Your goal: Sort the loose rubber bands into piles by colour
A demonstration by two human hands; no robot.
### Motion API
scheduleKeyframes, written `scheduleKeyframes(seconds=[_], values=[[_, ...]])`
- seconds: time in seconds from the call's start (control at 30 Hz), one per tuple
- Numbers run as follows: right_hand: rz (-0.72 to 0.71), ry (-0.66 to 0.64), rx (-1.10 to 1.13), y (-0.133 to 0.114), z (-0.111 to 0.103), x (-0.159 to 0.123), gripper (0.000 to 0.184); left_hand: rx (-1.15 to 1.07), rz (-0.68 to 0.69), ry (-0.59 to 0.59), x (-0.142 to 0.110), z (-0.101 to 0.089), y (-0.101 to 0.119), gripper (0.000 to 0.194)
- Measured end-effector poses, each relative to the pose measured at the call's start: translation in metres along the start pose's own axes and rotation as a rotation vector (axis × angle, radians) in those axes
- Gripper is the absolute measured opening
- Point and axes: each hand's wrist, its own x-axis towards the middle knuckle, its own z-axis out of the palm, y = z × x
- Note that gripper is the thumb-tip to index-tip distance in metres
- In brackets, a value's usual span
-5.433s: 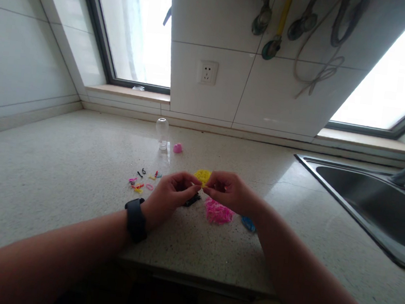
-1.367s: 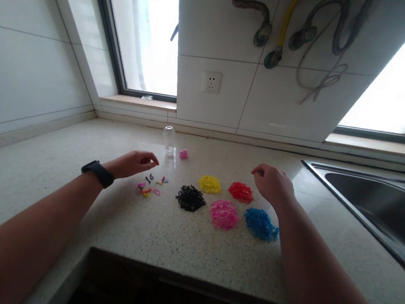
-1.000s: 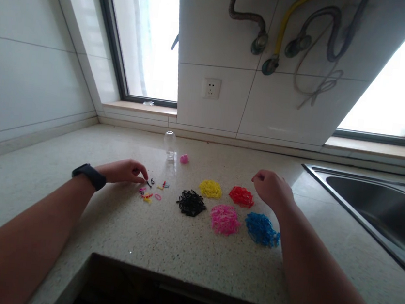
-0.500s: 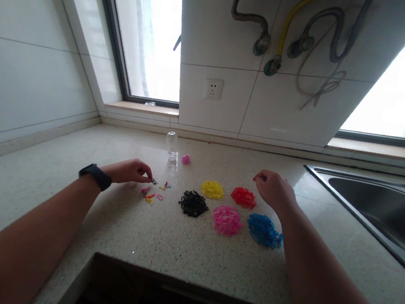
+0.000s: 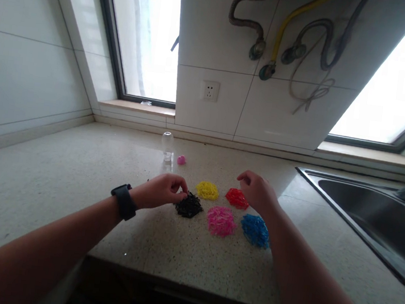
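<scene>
My left hand (image 5: 165, 189), with a dark watch on its wrist, reaches to the upper left edge of the black rubber band pile (image 5: 189, 206). Thumb and forefinger pinch what looks like a black rubber band, mostly hidden by the fingertips and the dark pile. My right hand (image 5: 256, 190) hovers beside the red rubber band pile (image 5: 237, 198), fingers curled together; whatever it may hold is hidden. Near the hands lie yellow (image 5: 207, 190), pink (image 5: 221, 221) and blue rubber band piles (image 5: 255, 230). My left hand and forearm cover the small mixed-colour bands.
A clear bottle (image 5: 167, 145) stands upside down at the back, beside a small pink object (image 5: 181, 160). To the right is a steel sink (image 5: 313, 177). The counter's front edge (image 5: 173, 280) drops to a dark opening. Hoses and valves (image 5: 267, 71) hang on the wall.
My left hand has moved right, from the small mixed bands to the black pile. My right hand stays near the red pile. The camera view has shifted slightly.
</scene>
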Motion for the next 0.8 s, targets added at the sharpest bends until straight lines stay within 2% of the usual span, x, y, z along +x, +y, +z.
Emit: scheduleKeyframes(seconds=[0.17,0.27,0.33,0.53,0.8], values=[[-0.195,-0.044,0.161,-0.009,0.008,-0.004,0.025,-0.227,-0.054,0.053,-0.005,0.034,0.019,0.028],[-0.319,-0.089,0.298,-0.018,0.012,-0.008,0.027,-0.406,-0.111,0.133,-0.007,0.049,0.028,0.027],[-0.344,-0.138,0.399,-0.026,0.014,-0.013,0.024,-0.491,-0.117,0.171,-0.008,0.055,0.033,0.027],[-0.347,-0.388,0.637,-0.046,0.014,-0.026,0.015,-0.672,-0.168,0.239,-0.01,0.062,0.044,0.028],[-0.361,-0.473,0.81,-0.055,0.012,-0.031,0.018,-0.67,-0.149,0.249,-0.009,0.064,0.041,0.031]])
